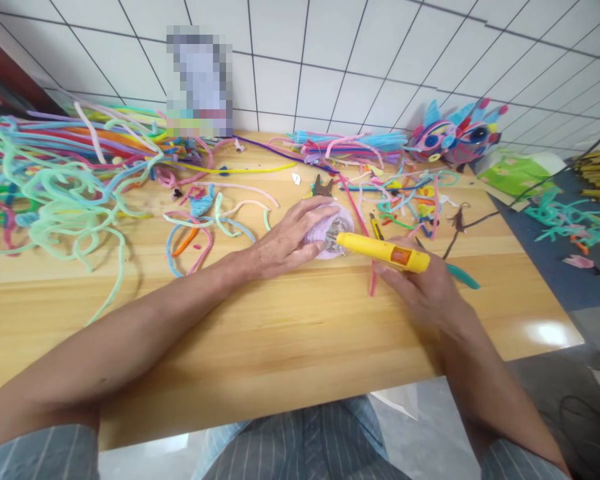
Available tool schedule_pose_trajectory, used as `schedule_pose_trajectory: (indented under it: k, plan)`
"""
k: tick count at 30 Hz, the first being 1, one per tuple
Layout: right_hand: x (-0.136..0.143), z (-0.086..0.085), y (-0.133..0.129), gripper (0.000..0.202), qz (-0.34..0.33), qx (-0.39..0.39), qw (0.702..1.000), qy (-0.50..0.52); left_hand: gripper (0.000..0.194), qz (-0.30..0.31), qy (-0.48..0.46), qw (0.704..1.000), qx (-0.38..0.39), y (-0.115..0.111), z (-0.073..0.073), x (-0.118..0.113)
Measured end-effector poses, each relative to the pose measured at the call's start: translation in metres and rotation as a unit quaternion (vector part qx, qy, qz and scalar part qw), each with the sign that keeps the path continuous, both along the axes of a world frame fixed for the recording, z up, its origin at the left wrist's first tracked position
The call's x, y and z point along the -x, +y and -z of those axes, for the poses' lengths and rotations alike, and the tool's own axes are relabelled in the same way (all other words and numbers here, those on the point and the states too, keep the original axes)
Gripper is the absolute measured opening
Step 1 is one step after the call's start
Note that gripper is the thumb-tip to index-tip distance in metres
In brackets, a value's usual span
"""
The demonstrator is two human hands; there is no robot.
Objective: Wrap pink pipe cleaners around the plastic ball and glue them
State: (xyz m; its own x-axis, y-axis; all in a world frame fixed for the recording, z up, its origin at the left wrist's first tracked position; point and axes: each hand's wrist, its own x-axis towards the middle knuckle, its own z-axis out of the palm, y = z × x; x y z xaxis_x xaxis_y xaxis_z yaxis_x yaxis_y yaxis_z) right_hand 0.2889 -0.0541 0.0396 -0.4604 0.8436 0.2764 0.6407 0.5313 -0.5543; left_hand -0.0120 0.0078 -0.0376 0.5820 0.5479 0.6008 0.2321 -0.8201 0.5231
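Observation:
A round lilac piece (312, 231) with a clear, shiny middle rests on the wooden table (260, 320). My left hand (293, 241) holds it from the left, fingers over its far side and thumb along its near edge. In my right hand (423, 283) is a yellow glue gun (380, 249), gripped from the right. Its nozzle points left at the clear middle; whether the tip touches is too small to tell. Beyond the piece lie brown-handled pliers (323, 187). A small yellow and black cutter (377, 227) lies just past the glue gun.
Coloured pipe cleaners (75, 193) are heaped at the left, with another bundle (350, 143) along the tiled wall. Loose pieces (425, 200) lie at the right. A colourful figure (455, 137) stands at the back right. A black cord (510, 203) runs over the right edge.

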Motion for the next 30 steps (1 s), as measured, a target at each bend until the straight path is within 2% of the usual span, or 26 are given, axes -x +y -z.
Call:
schedule_pose_trajectory:
  k: [11, 17, 23, 30]
  plan:
    - [0.0015, -0.0027, -0.0021, 0.015, 0.001, 0.004, 1.0, 0.004, 0.064, 0.001, -0.002, 1.0, 0.009, -0.0006, -0.0005, 0.0005]
    - [-0.001, 0.0008, -0.0008, 0.016, 0.021, -0.02, 1.0, -0.012, 0.065, 0.0, -0.004, 1.0, -0.006, -0.0002, -0.0005, -0.0001]
    - [0.0017, -0.0017, -0.0016, 0.014, 0.0, -0.007, 1.0, -0.005, 0.065, 0.002, 0.0, 1.0, -0.013, 0.0005, -0.0002, 0.0004]
    - [0.0023, -0.001, -0.0018, 0.012, 0.01, -0.014, 1.0, 0.001, 0.066, 0.004, 0.004, 1.0, -0.006, -0.0005, -0.003, 0.0008]
